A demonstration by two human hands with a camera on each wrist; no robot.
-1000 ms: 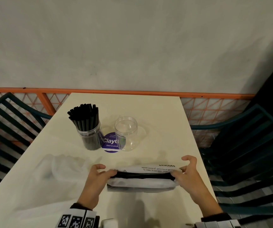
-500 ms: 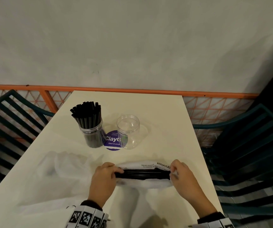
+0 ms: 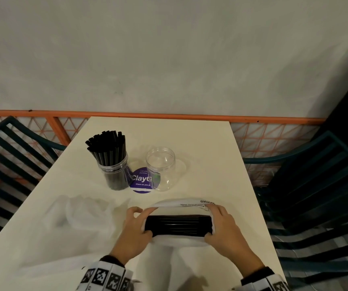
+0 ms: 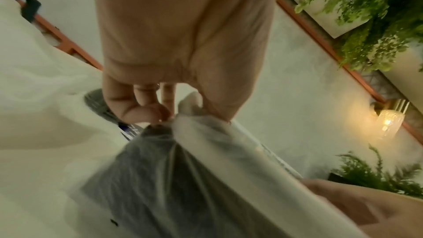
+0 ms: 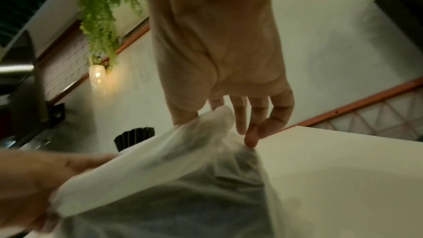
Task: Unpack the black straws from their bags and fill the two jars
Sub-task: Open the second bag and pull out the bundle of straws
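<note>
Far left on the white rectangular table [image 3: 200,139]: a crumpled, empty translucent plastic bag [image 3: 85,211], lying flat near the front edge.

Behind it, a clear plastic jar packed with upright black straws [image 3: 113,162]. Just to its right, a round purple sticker [image 3: 141,179] on the tabletop, then a second clear plastic jar, empty [image 3: 161,168], standing over the sticker's right edge.

Front centre: our left hand [image 3: 134,232] pinches the left end of a translucent plastic bag with printed warning text [image 3: 185,203]; the thumb is curled onto the film, and the left wrist view shows the plastic bunched between thumb and fingers. Inside the bag's opened mouth, a horizontal bundle of black straws [image 3: 178,225], lying flat between both hands, near the table's front edge and well in front of the jars.

Our right hand [image 3: 224,229] grips the bag's right end, thumb and fingers curled round the film.

Dark teal slatted chairs [image 3: 320,185] flank the table; an orange rail [image 3: 168,115] runs along the grey wall.
</note>
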